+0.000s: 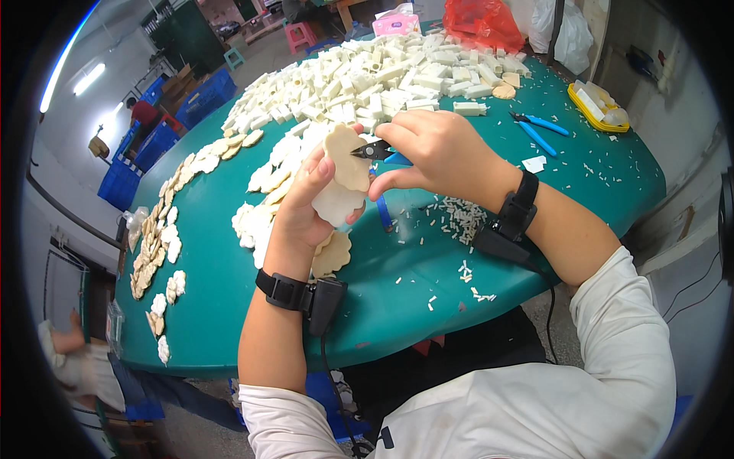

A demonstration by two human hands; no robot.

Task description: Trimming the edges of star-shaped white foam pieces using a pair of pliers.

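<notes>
My left hand [306,191] is closed around a cream, scallop-edged plastic piece [345,157], held up above the table. A whiter scalloped piece [338,203] shows just below it in the same hand. In my right hand [447,149] is a pair of blue-handled nippers [384,155], whose dark jaws lie against the right side of the cream piece. My fingers wrap round the handles, and one blue handle points down towards the table. Beneath my left hand, more scalloped pieces [332,255] lie on the green tabletop [413,306].
A large heap of white block-shaped parts [367,76] covers the far side. Scalloped pieces [157,237] line the left edge. Small clippings [459,218] are scattered at right, near spare blue-handled pliers [540,130] and a yellow tray [598,107]. Another person [84,356] stands at far left.
</notes>
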